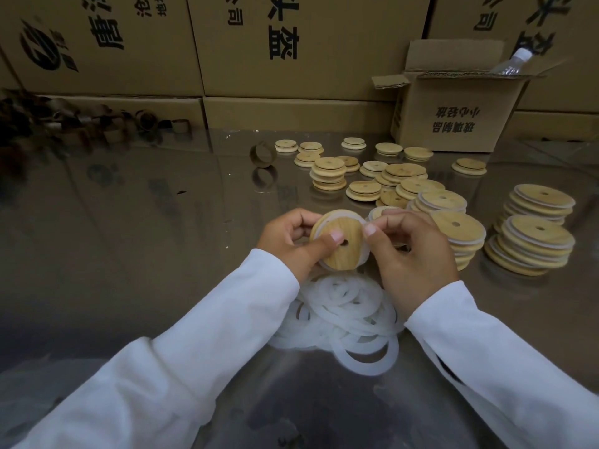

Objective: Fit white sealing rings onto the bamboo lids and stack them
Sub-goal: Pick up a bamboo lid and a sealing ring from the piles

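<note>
Seen from the head camera, both hands meet over a shiny metal table, arms in white sleeves. The left hand holds a round bamboo lid tilted up off the table, thumb pressed on its face just beside the small hole and the other fingers curled behind its left edge. A white ring shows around the lid's top and right rim. The right hand pinches this ring at the lid's right edge between thumb and forefinger, the remaining fingers curled in behind. How far the ring is seated on the lid's far side cannot be told. Directly below the hands, a loose heap of white rings lies on the table, overlapping one another. To the right stand leaning stacks of lids with rings on, and one such stack sits just behind the right hand. Farther back, bare lids lie scattered singly and in low stacks. Left of them a brown cardboard tape core stands on edge, with more cores bunched along the far left of the table. At the back right is an open cardboard box with a clear plastic bottle poking out. Big printed cartons form a wall behind everything.
</note>
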A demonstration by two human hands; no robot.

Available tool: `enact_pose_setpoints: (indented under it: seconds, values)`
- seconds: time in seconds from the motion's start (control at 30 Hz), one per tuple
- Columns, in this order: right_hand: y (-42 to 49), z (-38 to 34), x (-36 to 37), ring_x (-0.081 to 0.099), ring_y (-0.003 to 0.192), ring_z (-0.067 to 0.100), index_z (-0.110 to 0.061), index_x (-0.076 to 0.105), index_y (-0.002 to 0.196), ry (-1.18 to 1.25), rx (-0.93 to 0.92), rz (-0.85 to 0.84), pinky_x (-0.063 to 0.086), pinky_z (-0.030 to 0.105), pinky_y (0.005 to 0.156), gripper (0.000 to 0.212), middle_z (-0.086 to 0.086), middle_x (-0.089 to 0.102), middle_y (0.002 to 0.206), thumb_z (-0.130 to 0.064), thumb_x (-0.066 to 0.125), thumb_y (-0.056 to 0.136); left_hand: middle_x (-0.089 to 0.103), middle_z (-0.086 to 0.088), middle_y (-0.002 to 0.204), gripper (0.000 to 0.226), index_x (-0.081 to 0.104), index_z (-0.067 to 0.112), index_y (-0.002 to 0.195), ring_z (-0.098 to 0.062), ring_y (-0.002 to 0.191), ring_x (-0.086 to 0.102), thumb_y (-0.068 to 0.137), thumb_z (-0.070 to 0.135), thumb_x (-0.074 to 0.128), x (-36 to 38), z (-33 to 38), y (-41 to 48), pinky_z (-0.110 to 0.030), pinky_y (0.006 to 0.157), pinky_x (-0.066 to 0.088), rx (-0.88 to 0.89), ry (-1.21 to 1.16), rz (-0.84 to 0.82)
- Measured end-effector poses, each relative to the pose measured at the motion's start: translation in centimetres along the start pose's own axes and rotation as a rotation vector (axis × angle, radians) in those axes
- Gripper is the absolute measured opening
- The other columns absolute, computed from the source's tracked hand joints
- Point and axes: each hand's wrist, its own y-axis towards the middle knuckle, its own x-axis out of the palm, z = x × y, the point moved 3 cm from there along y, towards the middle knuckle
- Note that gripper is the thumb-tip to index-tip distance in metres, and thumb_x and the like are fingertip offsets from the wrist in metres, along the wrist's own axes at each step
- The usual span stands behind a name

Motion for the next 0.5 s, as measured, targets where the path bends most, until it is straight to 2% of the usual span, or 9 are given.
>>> enact_pose_setpoints:
  seconds: [0.1, 0.17, 0.23, 0.33, 0.43, 0.5]
  values:
    - [-0.3, -0.1, 0.2, 0.058, 0.089, 0.006, -0.031, 0.059, 0.074, 0.065, 0.015, 0.005, 0.046, 0.016, 0.080, 0.013, 0.000, 0.061, 0.104, -0.022, 0.065, 0.081, 0.066, -0.007, 0.074, 0.010, 0.061, 0.011, 0.078, -0.012, 0.061, 0.063, 0.078, 0.003, 0.067, 0.0, 0.1, 0.0, -0.028, 0.061, 0.056, 0.008, -0.013, 0.015]
    - [-0.3, 0.0, 0.1, 0.060, 0.088, 0.006, -0.032, 0.061, 0.073, 0.092, 0.041, 0.043, 0.047, 0.020, 0.080, 0.014, -0.003, 0.063, 0.101, -0.021, 0.066, 0.080, 0.065, -0.006, 0.075, 0.010, 0.061, 0.012, 0.078, -0.011, 0.061, 0.064, 0.078, 0.003, 0.067, 0.1, 0.1, 0.0, -0.028, 0.062, 0.056, 0.012, -0.008, 0.004]
    - [-0.3, 0.0, -0.1, 0.060, 0.085, 0.000, -0.030, 0.062, 0.071, 0.096, 0.056, 0.069, 0.047, 0.015, 0.078, 0.014, -0.009, 0.063, 0.097, -0.020, 0.068, 0.079, 0.065, -0.004, 0.074, 0.012, 0.060, 0.012, 0.078, -0.008, 0.061, 0.064, 0.077, 0.003, 0.067, 0.2, 0.1, -0.1, -0.025, 0.060, 0.056, 0.033, 0.010, -0.007]
    - [-0.1, -0.1, -0.4, 0.055, 0.072, -0.016, -0.028, 0.064, 0.067, 0.127, 0.089, 0.065, 0.040, -0.002, 0.063, 0.017, -0.017, 0.062, 0.084, -0.017, 0.071, 0.077, 0.065, -0.002, 0.074, 0.014, 0.060, 0.013, 0.078, -0.004, 0.060, 0.063, 0.077, 0.001, 0.068, 0.1, 0.4, -0.1, -0.018, 0.057, 0.053, 0.084, 0.038, -0.020]
    - [0.0, -0.3, -0.7, 0.055, 0.066, -0.015, -0.028, 0.065, 0.064, 0.182, 0.110, 0.044, 0.039, -0.002, 0.057, 0.019, -0.017, 0.063, 0.071, -0.016, 0.071, 0.076, 0.064, -0.001, 0.076, 0.016, 0.059, 0.015, 0.079, -0.002, 0.062, 0.062, 0.077, 0.001, 0.067, -0.2, 0.9, 0.1, -0.017, 0.057, 0.052, 0.125, 0.078, -0.041]
    - [0.0, -0.6, -0.8, 0.056, 0.067, -0.015, -0.028, 0.065, 0.063, 0.195, 0.078, 0.048, 0.039, -0.002, 0.057, 0.020, -0.017, 0.063, 0.071, -0.014, 0.071, 0.076, 0.063, -0.002, 0.078, 0.016, 0.060, 0.016, 0.079, -0.004, 0.064, 0.062, 0.078, 0.001, 0.066, -0.5, 1.2, 0.2, -0.018, 0.057, 0.052, 0.141, 0.082, -0.056]
